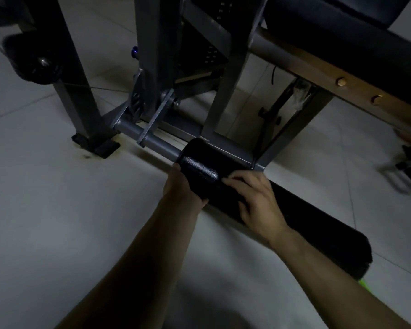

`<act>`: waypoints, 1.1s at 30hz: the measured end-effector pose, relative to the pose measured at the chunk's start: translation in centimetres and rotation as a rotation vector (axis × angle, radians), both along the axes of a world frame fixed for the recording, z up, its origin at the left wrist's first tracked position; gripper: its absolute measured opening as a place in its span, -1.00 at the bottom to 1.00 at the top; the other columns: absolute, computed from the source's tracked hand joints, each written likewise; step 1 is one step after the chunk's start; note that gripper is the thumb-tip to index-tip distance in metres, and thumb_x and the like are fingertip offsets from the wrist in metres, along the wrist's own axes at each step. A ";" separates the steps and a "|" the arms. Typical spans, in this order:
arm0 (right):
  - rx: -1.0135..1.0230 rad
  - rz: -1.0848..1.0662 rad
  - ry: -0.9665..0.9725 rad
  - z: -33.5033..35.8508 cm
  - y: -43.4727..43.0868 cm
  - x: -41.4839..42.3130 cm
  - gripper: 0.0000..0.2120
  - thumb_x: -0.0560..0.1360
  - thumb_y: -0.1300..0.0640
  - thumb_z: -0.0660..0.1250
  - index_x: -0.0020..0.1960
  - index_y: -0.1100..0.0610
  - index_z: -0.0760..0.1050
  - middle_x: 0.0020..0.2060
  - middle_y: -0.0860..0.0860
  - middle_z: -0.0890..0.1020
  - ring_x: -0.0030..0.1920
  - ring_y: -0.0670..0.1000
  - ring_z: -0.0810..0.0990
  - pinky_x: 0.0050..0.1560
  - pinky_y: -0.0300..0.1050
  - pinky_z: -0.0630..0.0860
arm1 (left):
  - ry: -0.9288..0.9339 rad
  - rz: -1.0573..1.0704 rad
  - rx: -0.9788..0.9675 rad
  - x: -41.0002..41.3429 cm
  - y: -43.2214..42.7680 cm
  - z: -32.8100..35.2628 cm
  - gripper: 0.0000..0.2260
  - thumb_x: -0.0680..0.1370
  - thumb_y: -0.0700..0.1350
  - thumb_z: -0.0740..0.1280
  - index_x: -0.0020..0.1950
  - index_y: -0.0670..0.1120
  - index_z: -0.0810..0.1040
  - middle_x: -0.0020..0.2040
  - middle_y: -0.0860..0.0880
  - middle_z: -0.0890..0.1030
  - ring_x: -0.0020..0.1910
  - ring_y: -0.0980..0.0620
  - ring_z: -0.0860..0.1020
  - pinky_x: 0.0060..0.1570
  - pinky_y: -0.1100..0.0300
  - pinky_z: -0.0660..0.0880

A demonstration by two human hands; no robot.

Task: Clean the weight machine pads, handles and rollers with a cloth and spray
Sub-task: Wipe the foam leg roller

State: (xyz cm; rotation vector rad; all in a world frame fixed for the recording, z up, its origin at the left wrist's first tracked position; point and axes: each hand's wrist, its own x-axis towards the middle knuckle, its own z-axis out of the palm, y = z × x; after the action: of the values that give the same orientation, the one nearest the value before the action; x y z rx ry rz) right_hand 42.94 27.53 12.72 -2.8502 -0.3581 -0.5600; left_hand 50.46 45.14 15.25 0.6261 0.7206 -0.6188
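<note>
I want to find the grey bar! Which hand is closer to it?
Left. The left hand grips the end of the foam roller right beside the grey bar; the right hand rests farther along the roller, away from it.

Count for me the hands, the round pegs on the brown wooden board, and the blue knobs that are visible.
Hands: 2, the left hand and the right hand, both on the black textured foam roller
Round tan pegs on the brown wooden board: 2
Small blue knob: 1
Total: 5
</note>
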 end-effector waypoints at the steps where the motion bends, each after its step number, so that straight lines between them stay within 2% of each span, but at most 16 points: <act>1: 0.007 -0.056 -0.001 -0.2 -1.3 -1.9 -0.36 0.31 0.48 0.33 0.35 0.14 0.60 0.28 0.04 0.57 0.22 0.14 0.49 0.30 -0.01 0.40 | 0.025 0.009 0.049 0.5 0.0 -0.7 -0.72 0.70 0.08 0.18 0.32 -0.01 0.50 0.02 -0.19 0.59 -0.12 -0.22 0.56 -0.26 -0.08 0.57; 2: 0.026 -0.117 -0.006 -0.4 -2.3 -3.5 -0.30 0.25 0.50 0.34 0.36 0.13 0.59 0.28 0.02 0.56 0.23 0.13 0.49 0.31 0.01 0.40 | 0.032 0.018 0.045 0.5 0.1 -0.6 -0.70 0.68 0.11 0.21 0.33 0.00 0.49 0.08 -0.19 0.60 -0.09 -0.23 0.56 -0.23 -0.10 0.58; 4: 0.105 -0.238 -0.041 -0.9 -2.8 -4.9 -0.29 0.24 0.45 0.30 0.36 0.11 0.59 0.27 0.01 0.56 0.23 0.11 0.49 0.29 0.10 0.43 | 0.050 0.014 0.103 0.6 -0.3 -1.7 -0.56 0.63 0.18 0.28 0.43 -0.01 0.44 0.29 -0.21 0.56 0.13 -0.29 0.56 0.03 -0.22 0.56; 6: 0.199 -0.321 -0.071 -1.3 -0.7 -3.5 -0.30 0.23 0.40 0.25 0.35 0.13 0.59 0.25 0.03 0.57 0.22 0.13 0.49 0.26 0.17 0.45 | 0.050 0.024 0.125 0.0 -0.9 -2.3 -0.48 0.61 0.22 0.31 0.48 -0.02 0.41 0.33 -0.23 0.54 0.21 -0.30 0.54 0.15 -0.22 0.52; 8: 0.255 -0.247 -0.067 -1.2 2.6 -0.2 -0.37 0.27 0.36 0.30 0.34 0.14 0.60 0.23 0.04 0.58 0.20 0.15 0.50 0.23 0.16 0.44 | 0.023 0.073 0.144 -0.8 -1.9 -3.0 -0.49 0.60 0.24 0.31 0.45 -0.02 0.43 0.26 -0.25 0.57 0.14 -0.26 0.59 0.19 -0.19 0.55; 10: 0.252 -0.142 -0.046 -1.2 5.4 3.0 -0.57 0.46 0.24 0.39 0.33 0.13 0.61 0.22 0.03 0.59 0.19 0.13 0.50 0.20 0.10 0.43 | -0.075 0.070 0.090 -1.6 -2.9 -3.4 -0.49 0.60 0.29 0.25 0.45 0.03 0.42 0.31 -0.22 0.55 0.19 -0.18 0.60 0.23 -0.15 0.54; 12: 0.181 -0.117 -0.043 -1.1 5.5 4.0 -0.66 0.56 0.13 0.42 0.33 0.10 0.61 0.21 0.01 0.58 0.18 0.11 0.49 0.18 0.07 0.43 | -0.135 0.034 0.072 -2.3 -4.4 -4.2 -0.35 0.53 0.36 0.22 0.52 0.04 0.40 0.34 -0.08 0.56 0.18 -0.04 0.61 0.14 -0.06 0.55; 14: 0.112 -0.125 -0.054 -1.1 2.7 1.7 -0.60 0.51 0.23 0.45 0.34 0.11 0.60 0.22 0.03 0.58 0.17 0.13 0.50 0.16 0.07 0.45 | -0.039 -0.067 0.074 -3.6 -6.2 -4.1 -0.23 0.37 0.42 0.35 0.44 -0.01 0.50 0.24 -0.07 0.63 0.14 -0.11 0.62 0.12 -0.09 0.56; 17: 0.102 -0.246 -0.048 -1.1 -3.4 -5.6 -0.39 0.32 0.41 0.32 0.36 0.15 0.58 0.24 0.07 0.55 0.20 0.16 0.49 0.23 0.07 0.46 | 0.042 -0.167 0.199 -6.0 -8.5 -2.8 -0.43 0.44 0.29 0.47 0.19 -0.12 0.46 -0.06 -0.12 0.56 -0.12 -0.14 0.54 0.12 -0.13 0.53; 19: 0.137 -0.380 -0.027 -1.1 -6.9 -10.6 -0.31 0.27 0.39 0.26 0.39 0.15 0.56 0.26 0.06 0.53 0.23 0.17 0.48 0.32 0.06 0.44 | 0.076 -0.251 0.223 -7.4 -9.9 -1.8 -0.55 0.50 0.20 0.47 0.16 -0.01 0.36 -0.16 -0.04 0.41 -0.25 -0.05 0.40 0.02 -0.08 0.47; 21: 0.165 -0.537 -0.051 -1.3 -9.8 -14.7 -0.31 0.27 0.37 0.25 0.40 0.12 0.56 0.25 0.05 0.54 0.22 0.18 0.49 0.35 0.05 0.42 | 0.100 -0.317 0.229 -8.3 -11.2 -1.3 -0.52 0.50 0.18 0.49 0.24 0.00 0.37 -0.10 -0.04 0.40 -0.25 -0.08 0.38 -0.02 -0.07 0.48; 23: 0.232 -0.707 -0.111 -1.7 -11.5 -17.0 -0.33 0.28 0.36 0.23 0.38 0.12 0.56 0.22 0.04 0.54 0.21 0.18 0.49 0.34 0.06 0.42 | 0.090 -0.348 0.241 -9.0 -12.3 -1.8 -0.38 0.47 0.20 0.52 0.40 -0.04 0.40 0.08 -0.06 0.41 -0.09 -0.14 0.43 0.00 -0.12 0.53; 25: 0.303 -0.824 -0.174 -2.0 -10.9 -16.4 -0.34 0.26 0.36 0.22 0.35 0.15 0.58 0.18 0.06 0.56 0.19 0.17 0.49 0.34 0.03 0.41 | 0.071 -0.340 0.220 -9.3 -12.9 -2.3 -0.28 0.42 0.23 0.55 0.45 -0.06 0.40 0.21 -0.07 0.45 0.07 -0.14 0.49 0.00 -0.14 0.57; 28: 0.353 -0.664 -0.156 -2.0 -6.5 -11.1 -0.31 0.20 0.39 0.26 0.33 0.16 0.60 0.18 0.09 0.58 0.17 0.18 0.49 0.28 -0.03 0.40 | 0.063 -0.270 0.194 -9.4 -13.6 -3.2 -0.39 0.42 0.22 0.55 0.33 -0.09 0.50 0.21 -0.15 0.59 0.08 -0.18 0.60 -0.04 -0.11 0.60; 31: 0.318 -0.439 -0.068 -1.5 -3.2 -6.8 -0.40 0.28 0.41 0.37 0.32 0.17 0.61 0.19 0.09 0.58 0.17 0.16 0.49 0.22 0.00 0.44 | -0.048 -0.316 0.105 -9.4 -13.2 -3.9 -0.61 0.54 0.19 0.44 0.11 -0.12 0.60 0.01 -0.13 0.68 -0.11 -0.09 0.63 0.03 -0.03 0.58; 33: 0.233 -0.363 -0.042 -1.1 -4.7 -7.3 -0.40 0.30 0.39 0.36 0.33 0.18 0.60 0.20 0.10 0.57 0.17 0.18 0.50 0.22 0.04 0.46 | -0.082 -0.399 0.158 -9.3 -12.0 -4.5 -0.62 0.53 0.22 0.45 -0.08 -0.11 0.57 -0.26 -0.12 0.62 -0.35 -0.01 0.52 0.04 -0.03 0.58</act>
State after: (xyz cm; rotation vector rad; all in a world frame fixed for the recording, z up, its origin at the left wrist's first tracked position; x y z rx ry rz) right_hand 35.61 22.83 11.64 -2.6878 0.2130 -0.6763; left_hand 41.12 33.11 10.70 0.9489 0.5740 -0.9032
